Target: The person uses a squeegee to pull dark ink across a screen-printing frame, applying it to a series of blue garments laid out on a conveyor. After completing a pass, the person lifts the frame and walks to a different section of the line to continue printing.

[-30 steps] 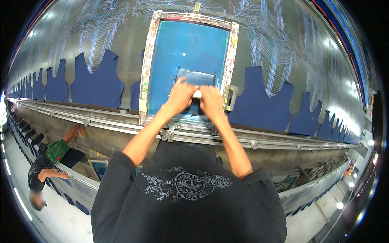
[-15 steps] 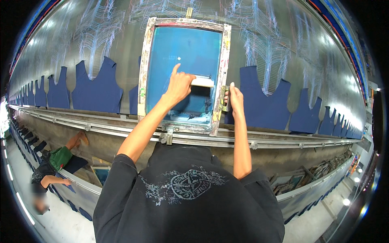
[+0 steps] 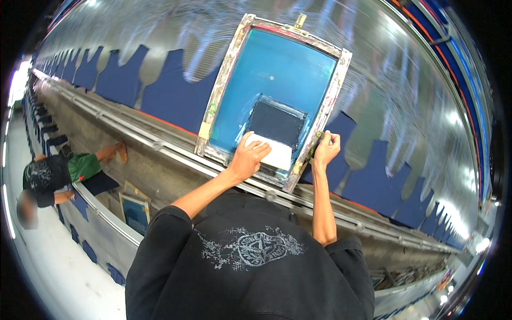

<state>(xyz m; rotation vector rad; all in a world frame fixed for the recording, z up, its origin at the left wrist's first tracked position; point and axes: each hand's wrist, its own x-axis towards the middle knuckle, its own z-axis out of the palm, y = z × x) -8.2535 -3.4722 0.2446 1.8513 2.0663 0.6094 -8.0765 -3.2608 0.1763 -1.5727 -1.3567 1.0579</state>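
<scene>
A printing screen point(image 3: 288, 64) with blue mesh, in a paint-spattered frame point(image 3: 223, 88), lies across the near edge of a long table. My left hand point(image 3: 248, 159) is closed on a white, flat squeegee point(image 3: 276, 154) at the near end of the mesh. Just beyond the squeegee, a dark rectangular patch of ink point(image 3: 277, 122) shows inside a smeared border. My right hand point(image 3: 326, 149) is closed around the small handle point(image 3: 316, 144) on the frame's right side. The squeegee's lower edge is hidden.
Navy cut fabric pieces point(image 3: 173, 98) lie in a row on the table, on both sides of the screen. A metal rail point(image 3: 128, 125) runs along the near edge. At left, a person point(image 3: 48, 178) in green shorts is by another table, near a leaning screen point(image 3: 136, 213).
The squeegee has come toward me from the far edge of the dark patch to its near side. My left index finger no longer points out. The view has tilted; my right hand stays at the handle.
</scene>
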